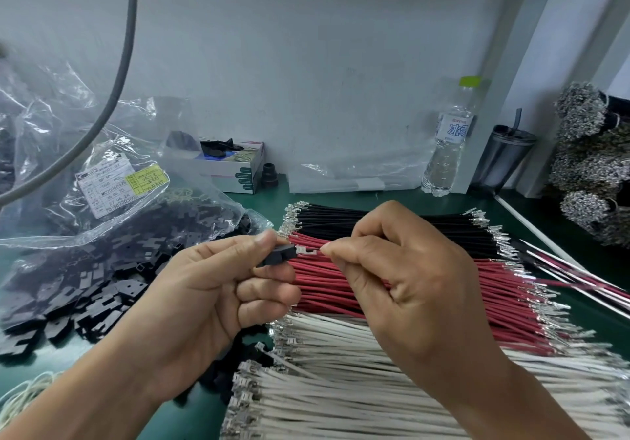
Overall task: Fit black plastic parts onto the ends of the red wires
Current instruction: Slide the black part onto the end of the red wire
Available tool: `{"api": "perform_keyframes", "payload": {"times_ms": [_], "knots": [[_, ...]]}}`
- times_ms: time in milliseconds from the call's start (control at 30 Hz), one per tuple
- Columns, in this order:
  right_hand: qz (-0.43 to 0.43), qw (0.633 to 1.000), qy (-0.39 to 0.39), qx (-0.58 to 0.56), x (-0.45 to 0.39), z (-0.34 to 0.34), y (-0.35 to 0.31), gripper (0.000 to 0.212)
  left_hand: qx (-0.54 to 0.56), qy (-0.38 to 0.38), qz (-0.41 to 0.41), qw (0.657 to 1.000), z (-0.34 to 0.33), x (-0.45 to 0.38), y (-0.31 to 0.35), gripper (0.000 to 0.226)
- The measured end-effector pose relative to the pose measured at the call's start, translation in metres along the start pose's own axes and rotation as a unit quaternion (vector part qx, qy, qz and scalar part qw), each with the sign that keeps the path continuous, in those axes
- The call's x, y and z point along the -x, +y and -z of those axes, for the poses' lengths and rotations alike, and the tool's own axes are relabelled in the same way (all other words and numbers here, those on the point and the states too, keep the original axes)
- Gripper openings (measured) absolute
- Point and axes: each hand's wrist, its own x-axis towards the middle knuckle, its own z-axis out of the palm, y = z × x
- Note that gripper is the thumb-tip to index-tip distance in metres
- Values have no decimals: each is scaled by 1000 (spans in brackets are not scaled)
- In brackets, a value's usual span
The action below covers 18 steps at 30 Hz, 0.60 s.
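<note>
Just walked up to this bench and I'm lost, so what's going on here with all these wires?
A person is fitting connectors by hand. The left hand pinches a small black plastic housing, while the right hand pinches a red wire with a silver metal terminal, the terminal pointing at the housing but not yet inside. Below lie rows of black, red and white wires on the green bench mat; more loose black plastic parts spill from a clear bag at left.

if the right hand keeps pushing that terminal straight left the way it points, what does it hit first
Most likely the black plastic part pinched in the left hand: the metal terminal held by the right hand points at its open end, nearly touching.
</note>
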Motion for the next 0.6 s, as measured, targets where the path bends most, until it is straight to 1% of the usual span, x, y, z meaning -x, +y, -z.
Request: {"api": "perform_keyframes", "payload": {"times_ms": [67,100,233,367,600], "knots": [[-5,1000,-12,-23,0,1,1,12,-4,3,3,1000,0,0,0,62],[5,1000,-17,-18,-1,1,1,12,-5,3,6,1000,1,0,0,62],[66,997,-16,45,0,3,2,10,5,0,16,1000,2,-1,1,61],[55,998,16,23,2,1,2,12,15,-4,23,1000,2,-1,1,59],[27,999,21,-2,3,-2,1,14,20,-4,18,1000,0,-1,1,60]]}}
